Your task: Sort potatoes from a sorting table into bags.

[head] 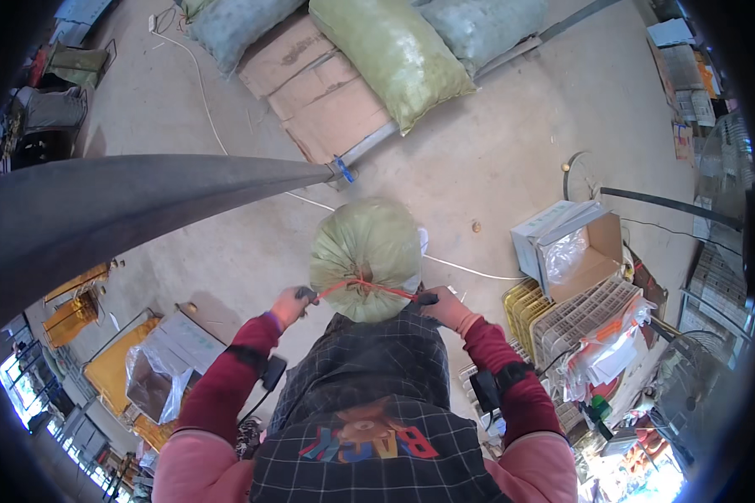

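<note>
A pale green woven sack (377,239) stands upright in front of me, its mouth gathered at the top. Around the gathered neck runs a red cord (390,289), stretched out to both sides. My left hand (294,304) grips one end at the sack's left. On the right, my right hand (443,307) is closed on the other end. Dark coverings show on the fingers of both hands. A checked apron (365,358) covers my lap just below the sack.
Full sacks (396,56) lie on flattened cardboard (327,94) ahead. A metal post (163,195) crosses the left side. An open carton (572,251) and plastic crates (579,314) stand at right; another plastic-lined carton (170,364) is at lower left. A white cable (472,270) crosses the floor.
</note>
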`<action>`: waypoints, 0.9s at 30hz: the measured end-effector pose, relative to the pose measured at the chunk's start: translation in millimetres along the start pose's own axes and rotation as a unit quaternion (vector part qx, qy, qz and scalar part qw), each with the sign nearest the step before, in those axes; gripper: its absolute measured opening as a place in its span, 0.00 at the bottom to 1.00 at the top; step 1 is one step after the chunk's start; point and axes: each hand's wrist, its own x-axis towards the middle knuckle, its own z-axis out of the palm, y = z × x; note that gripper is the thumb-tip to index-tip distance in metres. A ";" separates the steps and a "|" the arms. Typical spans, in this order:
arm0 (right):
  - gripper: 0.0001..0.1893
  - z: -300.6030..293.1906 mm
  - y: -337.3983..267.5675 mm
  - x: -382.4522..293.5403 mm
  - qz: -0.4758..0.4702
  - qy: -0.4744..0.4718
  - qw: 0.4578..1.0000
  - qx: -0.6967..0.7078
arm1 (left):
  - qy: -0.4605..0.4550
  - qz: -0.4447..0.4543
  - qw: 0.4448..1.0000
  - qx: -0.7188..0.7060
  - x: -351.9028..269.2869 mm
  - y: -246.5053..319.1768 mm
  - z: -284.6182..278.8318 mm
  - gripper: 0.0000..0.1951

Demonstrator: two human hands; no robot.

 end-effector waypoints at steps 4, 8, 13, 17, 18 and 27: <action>0.21 20.7 -48.3 -40.5 -0.143 0.009 0.986 0.081 | -0.151 0.002 0.948 -0.281 -65.6 47.4 17.8 0.14; 0.23 66.4 -126.1 -44.7 -0.230 -0.071 0.956 -0.170 | -0.067 0.276 0.959 -0.005 -43.0 47.4 96.4 0.14; 0.22 46.9 -110.1 -9.2 -0.227 0.043 0.973 -0.001 | 0.177 0.382 0.886 0.192 -42.9 52.1 120.5 0.13; 0.16 50.6 -70.3 20.2 -0.157 0.237 0.951 -0.122 | 0.066 0.092 0.945 -0.307 -60.0 81.9 106.8 0.10; 0.15 60.8 -68.5 17.5 -0.162 0.163 0.951 -0.204 | 0.047 0.085 0.934 -0.344 -55.0 72.6 105.9 0.09; 0.20 119.9 -13.4 57.0 -0.161 0.199 0.941 -0.220 | -0.070 0.093 0.875 -0.469 -33.1 40.3 105.8 0.14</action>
